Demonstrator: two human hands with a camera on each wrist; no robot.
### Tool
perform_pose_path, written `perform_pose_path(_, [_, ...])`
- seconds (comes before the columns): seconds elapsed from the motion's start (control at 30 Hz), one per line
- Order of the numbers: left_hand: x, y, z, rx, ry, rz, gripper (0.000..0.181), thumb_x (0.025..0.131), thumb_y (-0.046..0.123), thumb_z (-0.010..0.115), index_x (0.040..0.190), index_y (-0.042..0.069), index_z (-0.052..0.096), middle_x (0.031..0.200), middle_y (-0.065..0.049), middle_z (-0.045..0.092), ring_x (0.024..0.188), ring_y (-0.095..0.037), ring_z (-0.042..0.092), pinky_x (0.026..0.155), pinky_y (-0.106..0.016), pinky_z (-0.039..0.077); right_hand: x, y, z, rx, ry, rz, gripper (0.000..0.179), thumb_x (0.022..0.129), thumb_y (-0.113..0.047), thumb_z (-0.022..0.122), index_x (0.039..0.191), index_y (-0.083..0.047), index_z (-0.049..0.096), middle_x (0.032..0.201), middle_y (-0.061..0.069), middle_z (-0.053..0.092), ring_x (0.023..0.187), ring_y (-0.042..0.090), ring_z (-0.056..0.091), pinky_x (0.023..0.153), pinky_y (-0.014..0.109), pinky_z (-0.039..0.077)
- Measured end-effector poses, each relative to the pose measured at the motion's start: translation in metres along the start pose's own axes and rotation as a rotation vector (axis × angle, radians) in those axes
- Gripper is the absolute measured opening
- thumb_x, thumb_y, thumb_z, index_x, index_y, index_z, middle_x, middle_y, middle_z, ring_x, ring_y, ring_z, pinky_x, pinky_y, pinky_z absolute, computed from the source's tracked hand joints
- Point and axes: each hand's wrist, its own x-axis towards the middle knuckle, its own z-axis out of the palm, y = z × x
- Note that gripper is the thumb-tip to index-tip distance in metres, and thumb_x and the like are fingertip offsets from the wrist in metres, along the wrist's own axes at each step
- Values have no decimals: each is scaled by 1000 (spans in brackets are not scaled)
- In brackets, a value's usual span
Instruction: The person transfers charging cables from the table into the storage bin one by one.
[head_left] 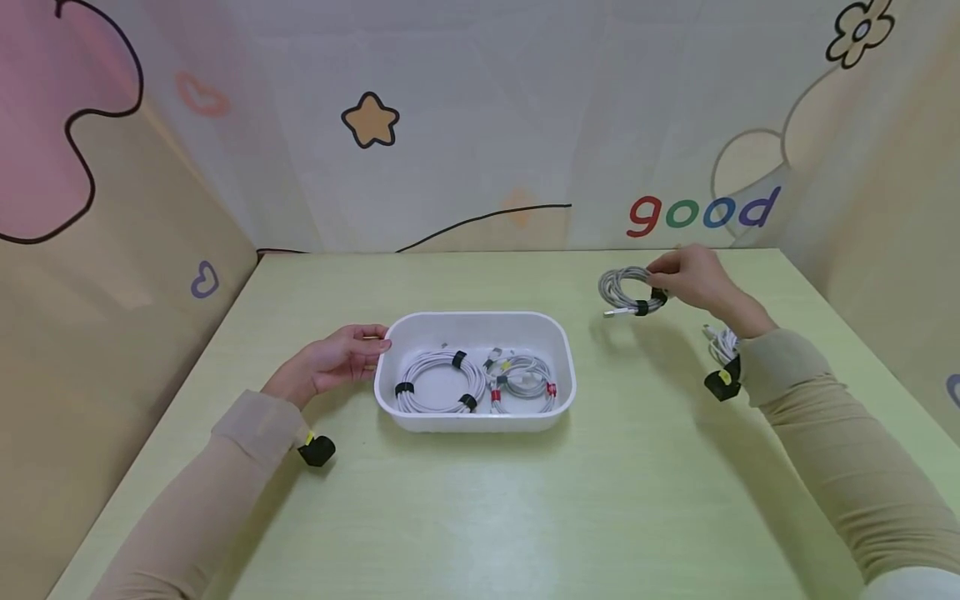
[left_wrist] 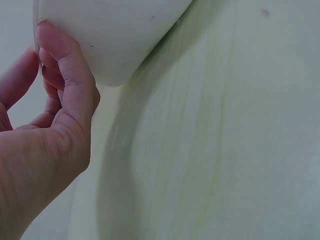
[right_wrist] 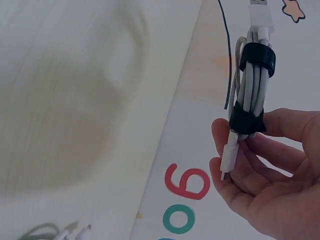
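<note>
In the head view my right hand pinches a coiled grey-white USB cable bound with black straps, held up above the table at the back right. Its metal USB plug shows in the right wrist view, with fingertips at the lower black strap. At the left end of a white plastic bin, my left hand grips the rim between thumb and fingers. Inside lie a large white cable coil with black straps and, to its right, smaller cable coils with red straps.
Another white cable lies on the light green table at the right, partly hidden by my right sleeve. A black camera sits at the left wrist, another at the right. A printed curtain stands behind the table.
</note>
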Motion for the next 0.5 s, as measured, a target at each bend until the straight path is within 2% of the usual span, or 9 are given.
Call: perform_pose_path(0.5, [0, 1, 0, -3, 7, -10, 10, 100, 2, 45, 108, 6, 49, 90, 1, 66, 80, -10, 66, 71, -26, 56, -1, -39, 11, 51, -43, -81, 25, 92, -10, 60, 109, 6, 68, 90, 21, 70, 74, 24, 56, 64, 27, 45])
